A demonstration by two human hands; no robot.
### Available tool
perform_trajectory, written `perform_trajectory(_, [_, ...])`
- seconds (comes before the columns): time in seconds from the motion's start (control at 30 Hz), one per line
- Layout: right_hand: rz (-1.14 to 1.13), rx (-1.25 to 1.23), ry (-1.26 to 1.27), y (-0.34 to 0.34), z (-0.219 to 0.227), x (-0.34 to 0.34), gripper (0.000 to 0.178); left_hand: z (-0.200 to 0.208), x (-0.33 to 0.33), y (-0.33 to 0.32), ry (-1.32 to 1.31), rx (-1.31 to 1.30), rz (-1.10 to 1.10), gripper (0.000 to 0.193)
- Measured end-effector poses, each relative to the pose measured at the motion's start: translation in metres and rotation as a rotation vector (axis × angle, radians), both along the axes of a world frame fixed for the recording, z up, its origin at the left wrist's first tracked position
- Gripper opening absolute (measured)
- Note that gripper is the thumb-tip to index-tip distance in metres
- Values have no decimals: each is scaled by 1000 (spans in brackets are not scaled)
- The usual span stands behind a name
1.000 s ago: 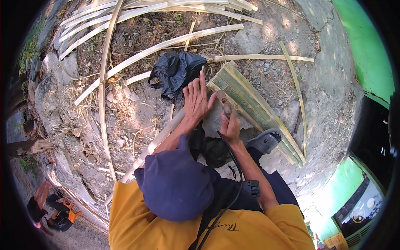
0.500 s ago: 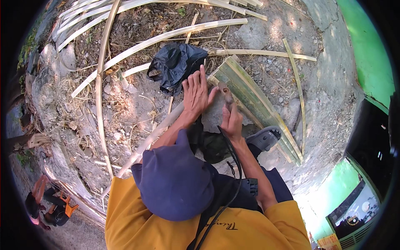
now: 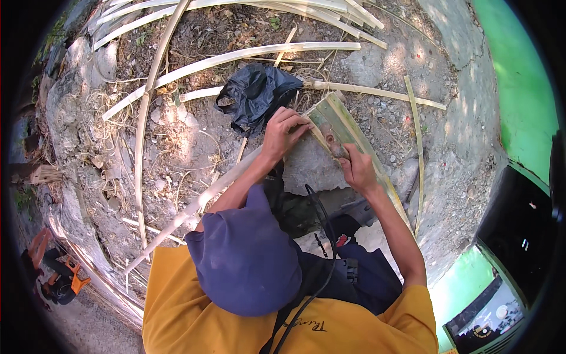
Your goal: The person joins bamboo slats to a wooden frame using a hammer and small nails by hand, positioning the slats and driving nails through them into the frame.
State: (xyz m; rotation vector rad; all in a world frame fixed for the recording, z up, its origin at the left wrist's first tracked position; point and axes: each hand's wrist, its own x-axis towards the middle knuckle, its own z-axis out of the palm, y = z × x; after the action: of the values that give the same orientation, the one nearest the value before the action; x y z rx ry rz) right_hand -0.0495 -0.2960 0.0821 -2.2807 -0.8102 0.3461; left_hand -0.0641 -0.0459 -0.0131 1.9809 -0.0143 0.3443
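A flat green bamboo slat [image 3: 354, 138], smooth-skinned with paler streaks along its grain, lies on the ground in front of the person, its long axis running from upper left, beside the black plastic bag [image 3: 254, 93], down to lower right past the person's right forearm. Its near end passes behind that arm and is hidden. The left hand [image 3: 282, 134] rests on the upper end of the slat with its fingers [image 3: 293, 121] curled down over the edge, pressing on it. The right hand [image 3: 355, 168] is closed on a small brownish tool [image 3: 334, 143] whose tip sits on the slat's face; the tool is too small and blurred to tell what kind it is.

The bag is crumpled, glossy and soft, lying on dry dirt strewn with stones and straw. Around it lie long pale bamboo strips [image 3: 236, 56], thin and splintery, bent by the lens into arcs; one strip [image 3: 194, 206] runs diagonally under the left forearm. A rough grey concrete block [image 3: 309, 171] sits under the slat between the two hands. The person's dark blue cap [image 3: 244, 253] and yellow shirt [image 3: 177, 312] cover the lower middle of the view and hide the lap. At lower left an orange and black power tool [image 3: 62, 280] is cut off by the dark rim
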Motion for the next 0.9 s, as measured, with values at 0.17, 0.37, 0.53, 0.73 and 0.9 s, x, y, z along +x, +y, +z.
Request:
perform_trajectory(0.17, [154, -132, 55, 3, -8, 2, 23, -4, -5, 4, -19, 36, 12, 15])
perform_trajectory(0.37, [155, -184, 100, 7, -22, 15, 21, 4, -7, 7, 39, 20, 38, 17])
perform_trajectory(0.53, [192, -8, 17, 5, -20, 13, 16, 2, -6, 4, 49, -27, 28, 16])
perform_trajectory(0.73, [152, -46, 99, 2, -14, 8, 15, -2, -4, 5, 11, -10, 40, 14])
perform_trajectory(0.9, [123, -149, 102, 4, -22, 9, 15, -1, -3, 6, 14, 17, 24, 20])
